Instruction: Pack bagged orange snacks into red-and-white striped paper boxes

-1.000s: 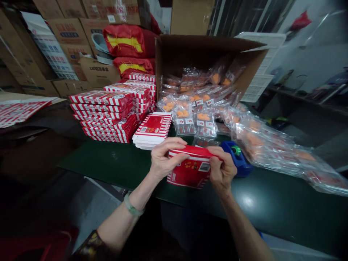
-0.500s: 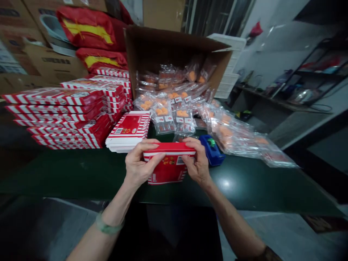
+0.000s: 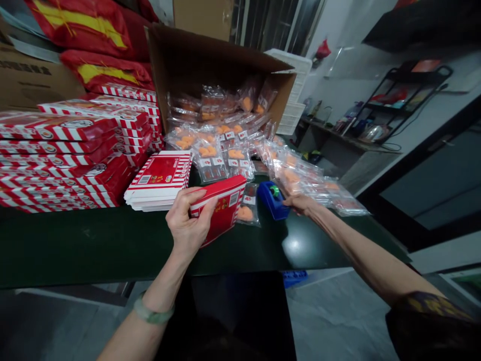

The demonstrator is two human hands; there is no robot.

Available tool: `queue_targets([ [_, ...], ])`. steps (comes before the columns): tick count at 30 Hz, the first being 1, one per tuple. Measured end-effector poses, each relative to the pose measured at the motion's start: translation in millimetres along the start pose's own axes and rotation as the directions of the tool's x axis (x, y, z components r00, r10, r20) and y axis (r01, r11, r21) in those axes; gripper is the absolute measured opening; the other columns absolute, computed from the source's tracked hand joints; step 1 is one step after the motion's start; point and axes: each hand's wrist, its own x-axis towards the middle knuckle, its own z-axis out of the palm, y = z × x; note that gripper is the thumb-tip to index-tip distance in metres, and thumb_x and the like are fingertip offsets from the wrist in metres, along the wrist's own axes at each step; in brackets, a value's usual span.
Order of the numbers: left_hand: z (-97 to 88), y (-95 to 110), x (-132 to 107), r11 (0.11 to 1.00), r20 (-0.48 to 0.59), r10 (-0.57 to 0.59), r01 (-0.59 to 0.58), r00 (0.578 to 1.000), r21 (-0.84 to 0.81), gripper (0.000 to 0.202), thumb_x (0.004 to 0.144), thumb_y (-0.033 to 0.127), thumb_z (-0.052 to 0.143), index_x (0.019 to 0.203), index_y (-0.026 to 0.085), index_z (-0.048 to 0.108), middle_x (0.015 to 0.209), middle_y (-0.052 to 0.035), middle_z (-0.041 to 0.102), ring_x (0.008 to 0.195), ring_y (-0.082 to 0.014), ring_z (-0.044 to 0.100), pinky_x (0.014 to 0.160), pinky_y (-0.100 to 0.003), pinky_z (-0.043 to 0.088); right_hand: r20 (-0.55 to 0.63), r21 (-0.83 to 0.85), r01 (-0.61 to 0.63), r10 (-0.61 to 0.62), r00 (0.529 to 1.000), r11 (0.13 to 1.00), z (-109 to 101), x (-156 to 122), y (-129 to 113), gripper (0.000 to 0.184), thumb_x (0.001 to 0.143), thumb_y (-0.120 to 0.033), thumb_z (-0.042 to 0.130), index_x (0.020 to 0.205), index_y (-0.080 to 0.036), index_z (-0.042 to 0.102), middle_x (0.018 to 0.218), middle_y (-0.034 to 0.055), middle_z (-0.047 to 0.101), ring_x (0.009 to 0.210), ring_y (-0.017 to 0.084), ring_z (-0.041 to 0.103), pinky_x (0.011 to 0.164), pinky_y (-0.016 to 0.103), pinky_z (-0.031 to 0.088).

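Note:
My left hand (image 3: 190, 215) grips a red carton (image 3: 221, 208) with white-striped edges by its left end, thumb on the near face, fingers over the top. The carton is tilted above the green table. My right hand (image 3: 300, 203) is at the right side of a blue tape dispenser (image 3: 273, 201) holding a green roll. Its fingers are drawn together at the dispenser's edge; what they pinch is too small to make out. A clear packet with orange pieces (image 3: 246, 213) lies between the carton and the dispenser.
Flat red cartons (image 3: 161, 170) are stacked left of the packets, beside taller piles of striped boxes (image 3: 56, 165). An open cardboard box (image 3: 221, 50) on its side spills clear packets (image 3: 300, 170) across the table (image 3: 112, 240). Red bags (image 3: 105, 70) stand behind.
My right hand has left the carton and moved right to the tape dispenser. My left hand alone holds the carton, now tilted. The view has turned right, and a packet is uncovered.

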Motion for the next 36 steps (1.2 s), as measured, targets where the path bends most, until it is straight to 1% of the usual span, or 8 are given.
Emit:
queue_targets([
  [6,0.3,0,-1,0.999,0.013,0.028,-0.027,1.0,-0.024,0.024,0.069,0.017,0.073,0.088,0.018,0.059,0.089,-0.0019,0.065,0.082,-0.0146,0.064,0.076,-0.03,0.051,0.002,0.273,-0.098,0.102,0.995,0.957,7,4,1,0.035,0.089,-0.034,0.054,0.119,-0.015,0.053,0.118,0.0086,0.056,0.101,0.02,0.058,0.084,0.041,0.051],
  [13,0.3,-2,-2,1.0,0.013,0.025,-0.025,1.0,-0.013,0.025,0.069,0.016,0.073,0.09,0.019,0.059,0.091,-0.0022,0.065,0.085,-0.0149,0.063,0.078,-0.031,0.051,-0.212,0.592,0.17,-0.051,0.976,0.788,14,-6,33,0.035,0.09,-0.033,0.053,0.12,-0.016,0.052,0.118,0.0086,0.056,0.099,0.019,0.059,0.082,0.039,0.052],
  [22,-0.5,-3,-2,0.999,0.014,0.045,-0.045,0.999,-0.001,0.03,0.067,0.011,0.075,0.092,0.018,0.06,0.092,-0.003,0.065,0.085,-0.0144,0.063,0.078,-0.029,0.051,-0.158,0.58,0.135,-0.051,0.986,0.804,35,5,81,0.033,0.089,-0.034,0.054,0.116,-0.015,0.054,0.114,0.0079,0.058,0.096,0.018,0.059,0.08,0.038,0.052],
  [25,-0.4,-2,-2,0.999,0.0,0.041,-0.041,0.999,0.021,0.028,0.068,0.014,0.074,0.091,0.018,0.059,0.091,-0.0029,0.065,0.085,-0.0149,0.063,0.078,-0.031,0.052,-0.119,0.521,0.132,-0.082,0.99,0.843,41,-2,75,0.025,0.089,-0.031,0.054,0.105,-0.012,0.057,0.096,0.0045,0.061,0.077,0.012,0.06,0.066,0.028,0.053],
  [28,1.2,3,-2,0.999,-0.008,0.024,-0.023,1.0,0.03,0.022,0.071,0.015,0.072,0.089,0.017,0.058,0.09,-0.0026,0.064,0.082,-0.014,0.064,0.075,-0.029,0.052,-0.072,0.502,0.212,-0.204,0.976,0.839,53,-44,61,0.018,0.087,-0.025,0.057,0.075,-0.012,0.055,0.058,-0.0042,0.05,0.044,0.005,0.043,0.04,0.017,0.035],
  [31,4.5,12,-4,0.999,-0.008,0.038,-0.037,0.999,0.011,0.021,0.072,0.014,0.071,0.088,0.017,0.058,0.089,-0.0027,0.064,0.081,-0.0133,0.064,0.073,-0.028,0.053,0.036,0.557,0.357,-0.452,0.891,0.75,67,-108,34,0.026,0.085,-0.033,0.059,0.068,-0.015,0.05,0.053,-0.0063,0.047,0.041,0.003,0.04,0.042,0.018,0.033],
  [34,7.0,20,-7,0.998,0.0,0.066,-0.066,0.998,-0.005,0.022,0.073,0.012,0.07,0.089,0.018,0.057,0.089,-0.0032,0.063,0.082,-0.0132,0.064,0.073,-0.028,0.054,0.135,0.754,0.428,-0.755,0.641,0.498,83,-160,-2,0.028,0.085,-0.042,0.055,0.073,-0.017,0.051,0.061,-0.005,0.051,0.043,0.003,0.042,0.042,0.018,0.033],
  [36,7.3,26,-10,0.996,0.007,0.081,-0.081,0.997,-0.034,0.021,0.074,0.011,0.069,0.089,0.018,0.057,0.089,-0.0033,0.064,0.081,-0.0127,0.064,0.071,-0.027,0.054,0.15,0.797,0.389,-0.775,0.614,0.462,95,-175,-23,0.032,0.083,-0.044,0.057,0.069,-0.017,0.049,0.059,-0.0055,0.049,0.039,0.003,0.039,0.039,0.018,0.031],
])
